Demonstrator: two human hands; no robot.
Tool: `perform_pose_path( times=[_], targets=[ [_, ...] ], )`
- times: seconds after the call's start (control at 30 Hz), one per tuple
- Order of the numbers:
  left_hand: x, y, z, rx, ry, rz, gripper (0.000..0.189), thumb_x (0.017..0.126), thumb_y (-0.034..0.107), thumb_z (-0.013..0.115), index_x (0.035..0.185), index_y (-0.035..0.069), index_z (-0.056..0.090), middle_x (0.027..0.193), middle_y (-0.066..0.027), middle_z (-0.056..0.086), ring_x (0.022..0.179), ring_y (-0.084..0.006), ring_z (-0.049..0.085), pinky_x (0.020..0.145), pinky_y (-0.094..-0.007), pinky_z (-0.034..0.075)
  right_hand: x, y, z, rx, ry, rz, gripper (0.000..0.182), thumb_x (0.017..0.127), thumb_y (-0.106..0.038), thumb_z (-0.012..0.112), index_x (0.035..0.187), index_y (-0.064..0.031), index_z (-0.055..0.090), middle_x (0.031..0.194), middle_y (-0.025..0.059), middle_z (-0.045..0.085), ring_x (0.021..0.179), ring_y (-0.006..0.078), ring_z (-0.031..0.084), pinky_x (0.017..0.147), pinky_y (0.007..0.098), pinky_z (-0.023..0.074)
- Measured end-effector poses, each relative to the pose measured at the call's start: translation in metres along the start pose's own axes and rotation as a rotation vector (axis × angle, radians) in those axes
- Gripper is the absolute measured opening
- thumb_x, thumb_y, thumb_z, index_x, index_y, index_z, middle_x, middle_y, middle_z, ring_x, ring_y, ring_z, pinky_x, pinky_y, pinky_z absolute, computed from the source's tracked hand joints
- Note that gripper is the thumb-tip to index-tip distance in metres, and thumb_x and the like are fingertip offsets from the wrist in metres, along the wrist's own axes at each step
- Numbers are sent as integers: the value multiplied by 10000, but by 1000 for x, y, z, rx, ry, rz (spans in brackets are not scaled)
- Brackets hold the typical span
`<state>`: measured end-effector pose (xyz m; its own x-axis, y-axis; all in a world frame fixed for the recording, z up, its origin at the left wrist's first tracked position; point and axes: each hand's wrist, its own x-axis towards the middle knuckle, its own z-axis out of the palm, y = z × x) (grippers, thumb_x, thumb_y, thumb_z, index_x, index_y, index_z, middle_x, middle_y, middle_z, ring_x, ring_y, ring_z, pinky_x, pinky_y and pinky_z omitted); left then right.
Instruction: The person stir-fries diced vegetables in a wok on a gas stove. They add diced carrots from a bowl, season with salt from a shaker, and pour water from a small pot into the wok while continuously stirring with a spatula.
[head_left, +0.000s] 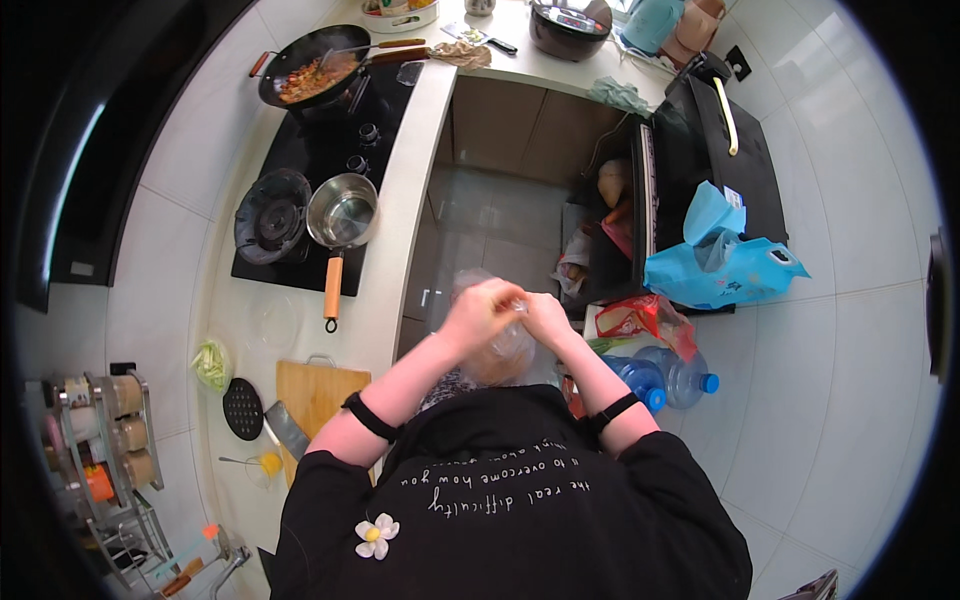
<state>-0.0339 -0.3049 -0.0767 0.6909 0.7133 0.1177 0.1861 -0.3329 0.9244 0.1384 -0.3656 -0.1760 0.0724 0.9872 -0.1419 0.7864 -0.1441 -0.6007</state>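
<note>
My left hand pinches the gathered neck of a clear plastic bag with bent fingers. Close beside it, my right hand grips the same gathered plastic. The bag hangs in front of my body, with something pale brown inside that I cannot make out. My hands partly cover its top. To the left on the cooktop, a steel saucepan with a wooden handle holds clear liquid. Farther off, a black wok contains chopped food and a metal spatula.
A wooden cutting board, a cleaver and a slotted turner lie on the left counter. At right are a blue plastic bag, a red bag and large water bottles. A rice cooker stands on the far counter.
</note>
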Motion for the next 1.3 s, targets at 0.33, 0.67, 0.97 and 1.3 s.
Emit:
perform_pose_path(
  times=[0.33, 0.67, 0.97, 1.3],
  targets=[
    [-3, -98, -39, 598, -364, -438, 693, 758, 324, 730, 1329, 58, 439, 1264, -188, 511, 1173, -323, 505, 976, -408, 431, -10, 27, 12, 195, 29, 312, 301, 918, -286, 556, 842, 4, 575, 626, 151, 598, 513, 240, 611, 523, 366, 487],
    [25, -115, -7, 411, -608, -452, 660, 791, 341, 697, 1330, 44, 457, 1281, -193, 524, 1203, -324, 496, 1006, -393, 411, 26, 88, 3, 1126, 148, 807, 139, 929, -213, 546, 953, -80, 579, 845, 6, 579, 702, 100, 569, 584, 219, 533],
    [80, -125, -1, 335, -620, -564, 634, 818, 294, 691, 1350, 52, 444, 1310, -173, 524, 1191, -286, 528, 978, -379, 443, 65, 250, 27, 1250, 715, 1065, 278, 937, -137, 534, 1208, -78, 521, 1087, 72, 549, 902, 193, 571, 669, 344, 589],
    [139, -131, 6, 172, -552, -711, 655, 838, 276, 678, 1381, 43, 396, 1328, -166, 513, 1185, -261, 540, 947, -362, 465, 88, 245, -8, 953, 325, 1014, 466, 856, -113, 601, 1294, -75, 450, 1030, 49, 568, 827, 137, 568, 616, 303, 541]
  ],
)
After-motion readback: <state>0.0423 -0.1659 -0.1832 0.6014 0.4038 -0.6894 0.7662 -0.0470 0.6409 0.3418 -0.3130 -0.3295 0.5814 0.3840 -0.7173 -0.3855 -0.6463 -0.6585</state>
